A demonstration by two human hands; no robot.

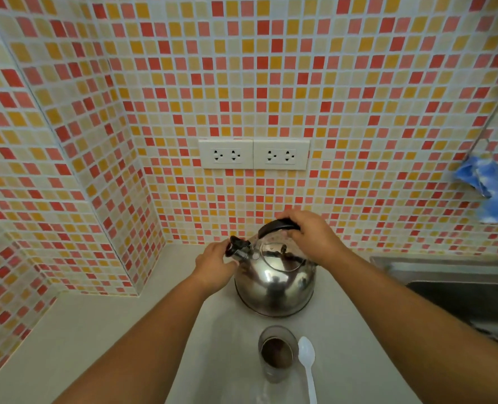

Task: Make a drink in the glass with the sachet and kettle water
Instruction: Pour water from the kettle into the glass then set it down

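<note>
A shiny steel kettle (274, 282) stands on the pale counter (102, 339) near the tiled back wall. My right hand (311, 236) is closed over its black handle on top. My left hand (214, 265) pinches the black cap on the spout at the kettle's left side. In front of the kettle stands a clear glass (277, 353) with brown powder in the bottom. A white plastic spoon (307, 363) lies just right of the glass, bowl toward the kettle. No sachet is in view.
A steel sink (457, 290) lies to the right of the counter. A blue cloth (492, 188) hangs from a metal rack on the right wall. Two double wall sockets (253, 154) sit above the kettle. A tiled corner juts out at left.
</note>
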